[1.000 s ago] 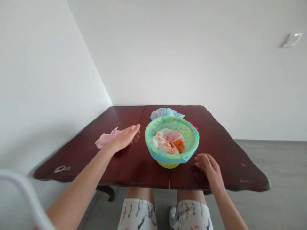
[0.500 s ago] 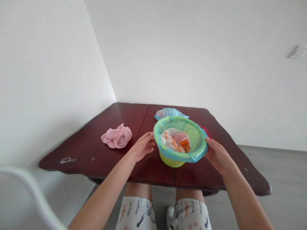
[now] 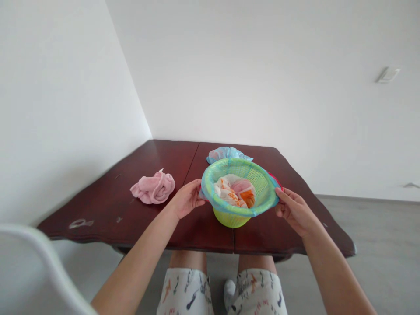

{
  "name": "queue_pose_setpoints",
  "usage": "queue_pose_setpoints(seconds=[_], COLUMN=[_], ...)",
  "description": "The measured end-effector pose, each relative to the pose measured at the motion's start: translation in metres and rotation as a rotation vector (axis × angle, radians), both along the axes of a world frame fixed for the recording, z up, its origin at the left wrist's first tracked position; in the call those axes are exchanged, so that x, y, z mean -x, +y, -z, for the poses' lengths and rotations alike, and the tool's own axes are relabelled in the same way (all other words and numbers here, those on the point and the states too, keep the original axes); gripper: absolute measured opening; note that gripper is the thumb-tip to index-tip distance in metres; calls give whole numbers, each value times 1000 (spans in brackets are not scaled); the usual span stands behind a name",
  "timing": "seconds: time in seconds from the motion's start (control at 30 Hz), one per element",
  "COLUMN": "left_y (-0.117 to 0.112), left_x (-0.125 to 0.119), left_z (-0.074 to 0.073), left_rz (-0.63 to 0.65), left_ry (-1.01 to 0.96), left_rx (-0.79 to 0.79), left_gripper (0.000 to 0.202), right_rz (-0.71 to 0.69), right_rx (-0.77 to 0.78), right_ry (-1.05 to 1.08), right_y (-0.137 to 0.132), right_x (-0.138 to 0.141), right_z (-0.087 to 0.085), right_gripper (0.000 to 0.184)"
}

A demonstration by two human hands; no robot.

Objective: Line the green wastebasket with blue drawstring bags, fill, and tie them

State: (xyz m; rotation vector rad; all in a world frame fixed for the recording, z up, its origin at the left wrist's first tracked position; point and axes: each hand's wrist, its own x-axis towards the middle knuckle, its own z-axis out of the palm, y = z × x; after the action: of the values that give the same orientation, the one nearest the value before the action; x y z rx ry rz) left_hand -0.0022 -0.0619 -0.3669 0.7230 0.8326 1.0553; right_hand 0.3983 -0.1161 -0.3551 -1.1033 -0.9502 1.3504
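Observation:
A yellow-green plastic basket [image 3: 230,220] stands upright on the dark red table. A thin translucent blue plastic bag [image 3: 210,200] is stretched over its rim, and a red drawstring [image 3: 274,178] shows along the bag's right edge. My left hand [image 3: 188,199] is closed on the bag's edge at the left of the rim. On the opposite side, my right hand [image 3: 294,211] pinches the bag beside the drawstring. Inside the basket lies a bunched white plastic bag [image 3: 226,192] with orange print and something pink in it.
A crumpled pink cloth [image 3: 155,188] lies on the table [image 3: 108,201] to the left. Behind the basket rests another blue plastic bag [image 3: 226,153] with something pink inside. White walls border the table at the back and left. A blurred white curved bar [image 3: 42,258] is at lower left.
My left hand has closed on the bag's edge at the left rim, where a bit of red now shows. The right hand still holds its side. The view has shifted slightly.

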Motion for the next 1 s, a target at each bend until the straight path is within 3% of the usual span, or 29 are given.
queue_pose_setpoints(seconds=[0.2, 0.37, 0.47, 0.6, 0.73, 0.87, 1.0], left_y=[-9, -43, -59, -67, -67, -63, -52], left_x=[4, 3, -1, -7, -12, -14, -11], left_z=[-1, 21, 27, 11, -11, -18, -20], left_rz=[-5, 174, 199, 157, 154, 112, 22], left_ry=[-37, -238, -254, -294, -270, -166, 66], left_rx=[-35, -75, -124, -150, -207, -285, -421], left_gripper=[21, 43, 36, 26, 45, 45, 40], right_rz=[-51, -105, -166, -172, -135, -147, -188], right_rx=[46, -11, -33, -48, -65, -62, -46], right_ry=[-105, -134, -163, -193, -208, -96, 51], right_y=[-9, -14, -15, -16, -17, -16, -12], right_x=[-1, -1, -2, -4, -5, -3, 1], right_z=[-4, 2, 6, 7, 4, -3, -11], right_gripper=[76, 73, 77, 79, 75, 73, 79])
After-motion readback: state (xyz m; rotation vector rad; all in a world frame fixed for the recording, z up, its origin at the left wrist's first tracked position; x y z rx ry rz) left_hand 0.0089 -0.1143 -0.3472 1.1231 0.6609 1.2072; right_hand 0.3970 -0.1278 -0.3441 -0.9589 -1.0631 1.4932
